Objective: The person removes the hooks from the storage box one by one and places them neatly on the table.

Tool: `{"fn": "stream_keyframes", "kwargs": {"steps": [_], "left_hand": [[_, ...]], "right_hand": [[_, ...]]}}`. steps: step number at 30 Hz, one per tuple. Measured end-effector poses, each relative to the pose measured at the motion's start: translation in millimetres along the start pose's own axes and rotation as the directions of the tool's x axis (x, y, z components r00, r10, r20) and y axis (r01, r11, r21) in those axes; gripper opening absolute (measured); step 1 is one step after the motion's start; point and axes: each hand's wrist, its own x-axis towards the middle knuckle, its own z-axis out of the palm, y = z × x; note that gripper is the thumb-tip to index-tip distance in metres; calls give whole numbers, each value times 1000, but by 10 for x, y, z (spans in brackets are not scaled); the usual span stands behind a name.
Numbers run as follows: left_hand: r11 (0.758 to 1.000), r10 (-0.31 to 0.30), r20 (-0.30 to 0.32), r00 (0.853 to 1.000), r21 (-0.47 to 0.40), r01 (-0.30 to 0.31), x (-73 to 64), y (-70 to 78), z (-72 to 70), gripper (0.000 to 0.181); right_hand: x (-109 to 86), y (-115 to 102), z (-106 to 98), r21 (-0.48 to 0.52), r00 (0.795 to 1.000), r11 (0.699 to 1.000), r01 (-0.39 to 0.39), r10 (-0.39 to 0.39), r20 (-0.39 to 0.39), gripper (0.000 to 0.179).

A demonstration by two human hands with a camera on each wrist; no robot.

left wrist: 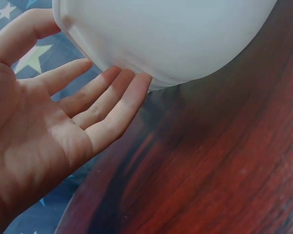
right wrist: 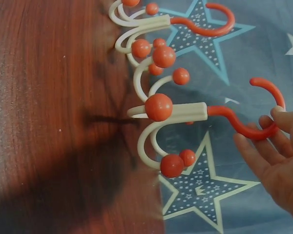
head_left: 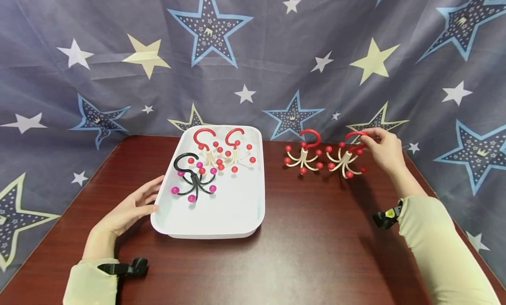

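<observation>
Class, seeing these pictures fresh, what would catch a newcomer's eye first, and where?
The eye probably falls first on the white, round-cornered tray left of centre. It holds one black hook-topped hanger with magenta balls and, behind, two cream hangers with red hooks and balls. Two matching hangers are to its right, and the right hand holds the outermost one by its hook.

Tray (head_left: 225, 213) in head, left-wrist views

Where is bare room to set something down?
Free: brown wooden table right of the white rectangular plastic tray, nearer than two red-topped cream branched hooks; the tray's near end. Crowded: its far part, with three more branched hooks.
</observation>
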Motion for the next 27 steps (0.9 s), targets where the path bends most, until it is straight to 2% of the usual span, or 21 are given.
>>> {"fn": "stream_keyframes", "kwargs": {"steps": [8,17,27], "left_hand": [[1000,-8,0,1000,-18,8,-1,7,2,70],[1000,11,20,1000,-23,-11,9,11,2,70],[999,16,16,1000,-38,-15,-1,19,9,70]], "right_hand": [[82,47,126,-99,996,995,-29,21,-84,22],[143,86,274,-152,998,988,-26,17,-59,23],[124,58,310,-120,999,992,-24,21,-26,25]]}}
